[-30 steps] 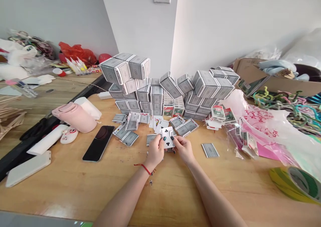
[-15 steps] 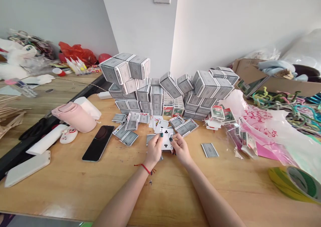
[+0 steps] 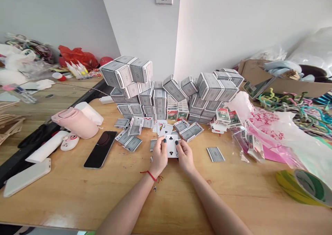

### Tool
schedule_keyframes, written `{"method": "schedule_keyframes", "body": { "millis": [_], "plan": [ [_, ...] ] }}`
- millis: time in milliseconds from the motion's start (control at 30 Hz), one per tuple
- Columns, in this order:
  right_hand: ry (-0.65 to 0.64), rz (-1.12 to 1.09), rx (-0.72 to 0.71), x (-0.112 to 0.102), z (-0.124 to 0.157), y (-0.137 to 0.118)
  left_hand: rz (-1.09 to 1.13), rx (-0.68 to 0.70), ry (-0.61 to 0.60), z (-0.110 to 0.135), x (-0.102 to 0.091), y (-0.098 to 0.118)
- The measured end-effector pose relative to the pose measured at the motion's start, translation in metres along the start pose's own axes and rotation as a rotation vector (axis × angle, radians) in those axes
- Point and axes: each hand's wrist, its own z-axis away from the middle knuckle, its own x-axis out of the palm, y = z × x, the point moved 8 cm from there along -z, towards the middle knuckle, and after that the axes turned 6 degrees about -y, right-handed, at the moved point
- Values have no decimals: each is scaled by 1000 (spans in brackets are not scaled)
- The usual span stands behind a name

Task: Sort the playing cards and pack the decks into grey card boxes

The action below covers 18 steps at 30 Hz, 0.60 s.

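Both hands meet at the middle of the wooden table. My left hand and my right hand each pinch a side of a small stack of playing cards, with the two of clubs facing up. Loose cards, some face down, some face up, lie scattered just beyond the hands. One face-down card lies alone to the right. Behind them rises a heap of grey patterned card boxes.
A black phone, a pink bottle on its side and white cases lie at the left. Pink and clear plastic bags, coloured hooks, a cardboard box and a tape roll fill the right.
The hands have squared the cards together and lowered them slightly toward the table; the fanned club cards now sit as one stack. The view shifted a little.
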Motion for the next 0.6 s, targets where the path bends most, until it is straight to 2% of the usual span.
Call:
{"method": "schedule_keyframes", "body": {
  "millis": [367,600],
  "plan": [
    [14,-93,53,0,0,2,121,-45,-65,4,10,-6],
    [18,-114,68,-1,-1,5,145,-64,-51,3,9,-6]
  ]
}}
